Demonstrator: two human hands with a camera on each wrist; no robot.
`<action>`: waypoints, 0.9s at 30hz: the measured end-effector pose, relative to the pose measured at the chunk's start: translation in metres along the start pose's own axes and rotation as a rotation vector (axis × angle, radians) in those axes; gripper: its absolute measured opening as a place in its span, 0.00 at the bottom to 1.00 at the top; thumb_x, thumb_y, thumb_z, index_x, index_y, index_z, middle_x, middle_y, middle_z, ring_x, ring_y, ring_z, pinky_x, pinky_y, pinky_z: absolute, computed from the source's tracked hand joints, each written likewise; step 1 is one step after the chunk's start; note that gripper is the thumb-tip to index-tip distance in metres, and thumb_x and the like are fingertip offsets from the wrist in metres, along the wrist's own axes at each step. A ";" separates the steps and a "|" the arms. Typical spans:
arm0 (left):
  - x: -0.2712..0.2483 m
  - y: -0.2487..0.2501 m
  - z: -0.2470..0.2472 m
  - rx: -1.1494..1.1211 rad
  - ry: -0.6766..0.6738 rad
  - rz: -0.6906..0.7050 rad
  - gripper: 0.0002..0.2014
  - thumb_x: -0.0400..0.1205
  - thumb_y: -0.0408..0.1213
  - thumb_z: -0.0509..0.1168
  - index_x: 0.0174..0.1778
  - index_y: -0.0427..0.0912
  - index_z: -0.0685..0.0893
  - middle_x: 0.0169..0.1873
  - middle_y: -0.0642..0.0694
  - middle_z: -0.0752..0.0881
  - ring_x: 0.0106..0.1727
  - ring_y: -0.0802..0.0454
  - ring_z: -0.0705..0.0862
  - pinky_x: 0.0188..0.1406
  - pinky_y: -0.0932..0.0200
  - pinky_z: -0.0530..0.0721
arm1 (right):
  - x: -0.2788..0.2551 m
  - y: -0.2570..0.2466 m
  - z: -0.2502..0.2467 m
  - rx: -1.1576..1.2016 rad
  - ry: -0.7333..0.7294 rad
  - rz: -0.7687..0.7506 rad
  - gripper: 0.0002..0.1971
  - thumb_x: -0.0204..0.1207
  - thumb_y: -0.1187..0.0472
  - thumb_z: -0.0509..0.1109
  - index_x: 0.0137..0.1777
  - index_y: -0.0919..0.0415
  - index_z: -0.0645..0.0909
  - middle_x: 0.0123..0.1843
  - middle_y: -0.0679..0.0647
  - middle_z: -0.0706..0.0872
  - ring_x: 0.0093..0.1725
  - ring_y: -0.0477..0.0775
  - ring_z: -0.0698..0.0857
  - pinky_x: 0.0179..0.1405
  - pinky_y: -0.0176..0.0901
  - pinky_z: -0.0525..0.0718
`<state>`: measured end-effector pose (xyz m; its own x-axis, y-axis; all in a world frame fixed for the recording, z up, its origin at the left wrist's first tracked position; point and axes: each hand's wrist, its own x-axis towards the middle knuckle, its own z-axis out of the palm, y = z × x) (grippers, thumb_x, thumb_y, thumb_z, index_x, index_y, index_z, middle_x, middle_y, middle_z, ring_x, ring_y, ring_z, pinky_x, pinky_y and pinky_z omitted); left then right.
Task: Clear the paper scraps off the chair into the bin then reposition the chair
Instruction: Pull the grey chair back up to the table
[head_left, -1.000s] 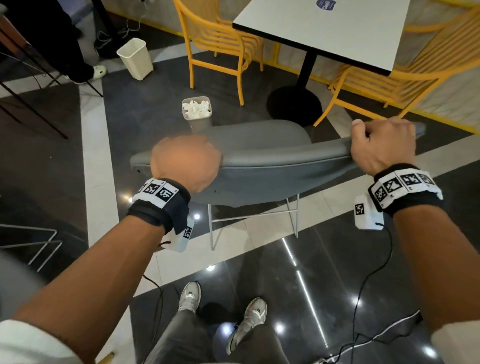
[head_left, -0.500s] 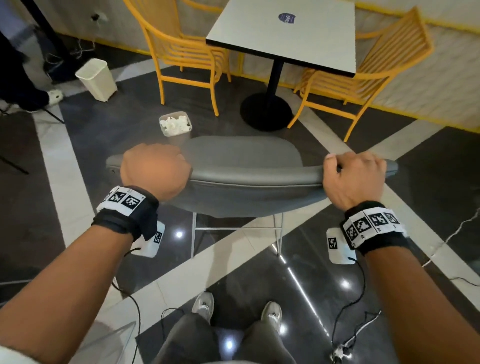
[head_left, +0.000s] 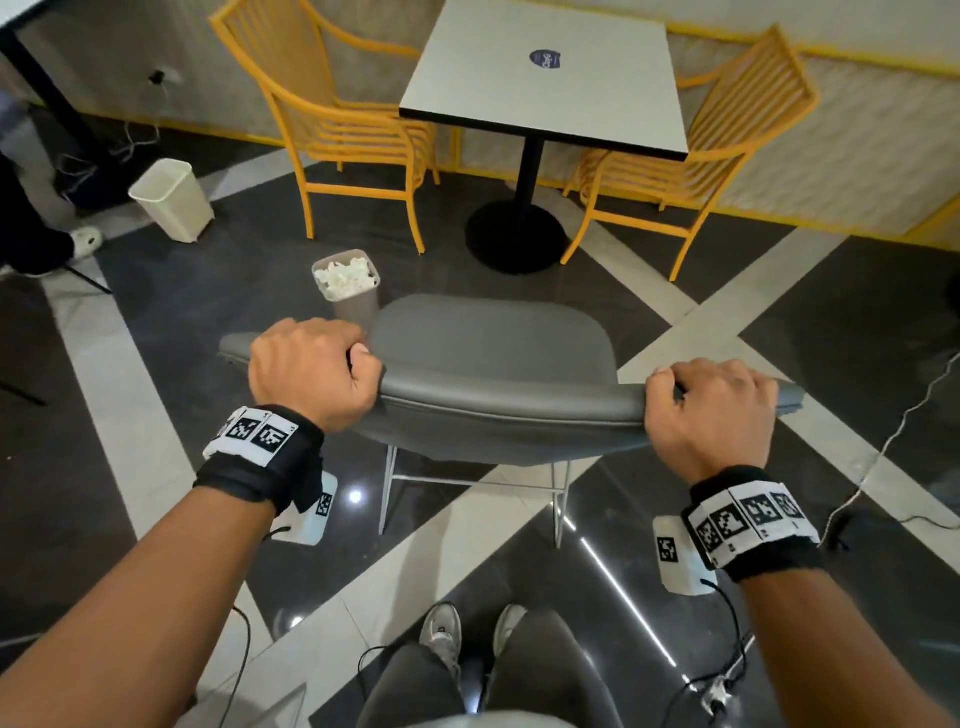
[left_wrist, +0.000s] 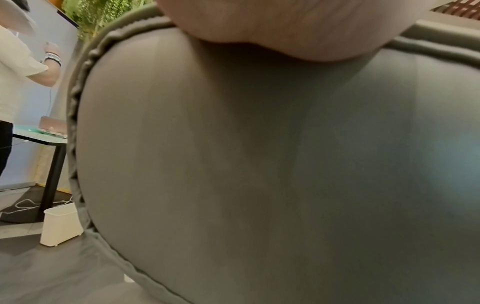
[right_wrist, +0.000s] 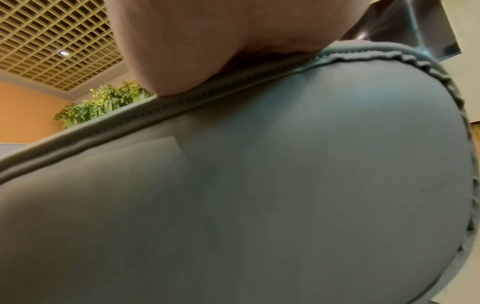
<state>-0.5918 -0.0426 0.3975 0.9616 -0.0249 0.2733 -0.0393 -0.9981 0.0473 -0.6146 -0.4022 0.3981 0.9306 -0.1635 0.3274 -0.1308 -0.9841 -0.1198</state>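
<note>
Both hands curl tight over the top edge of the padded grey chair (head_left: 493, 374) with thin metal legs, the left hand (head_left: 311, 371) near its left end and the right hand (head_left: 714, 415) near its right end, the bare seat stretching ahead of the knuckles. The small pale plastic bin (head_left: 349, 291) heaped with white paper scraps (head_left: 347, 278) stands on the floor just beyond the left hand, close by the seat's far corner. Pushing the chair forward could, I judge, knock that bin over and spill the scraps
</note>
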 end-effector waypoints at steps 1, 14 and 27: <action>0.000 0.001 0.000 -0.002 -0.003 -0.001 0.19 0.73 0.47 0.51 0.30 0.44 0.85 0.26 0.45 0.85 0.31 0.39 0.82 0.34 0.51 0.71 | -0.001 0.001 -0.001 0.000 0.004 0.001 0.20 0.78 0.51 0.58 0.29 0.57 0.82 0.29 0.48 0.80 0.37 0.54 0.72 0.56 0.54 0.73; 0.025 0.009 -0.003 0.057 -0.090 0.033 0.19 0.73 0.47 0.49 0.29 0.42 0.81 0.27 0.43 0.84 0.30 0.37 0.80 0.34 0.52 0.69 | 0.024 0.004 -0.004 -0.086 -0.083 -0.086 0.19 0.76 0.50 0.59 0.29 0.55 0.83 0.27 0.53 0.82 0.28 0.58 0.75 0.34 0.42 0.69; 0.040 0.011 0.008 0.009 -0.089 0.014 0.19 0.73 0.48 0.50 0.31 0.43 0.84 0.27 0.44 0.85 0.31 0.38 0.81 0.40 0.47 0.76 | 0.043 0.009 0.006 -0.103 -0.081 -0.075 0.19 0.74 0.52 0.56 0.26 0.57 0.80 0.24 0.50 0.80 0.26 0.57 0.76 0.31 0.42 0.65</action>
<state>-0.5514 -0.0548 0.4017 0.9813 -0.0436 0.1876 -0.0511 -0.9981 0.0351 -0.5740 -0.4179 0.4049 0.9631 -0.0877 0.2546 -0.0907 -0.9959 0.0000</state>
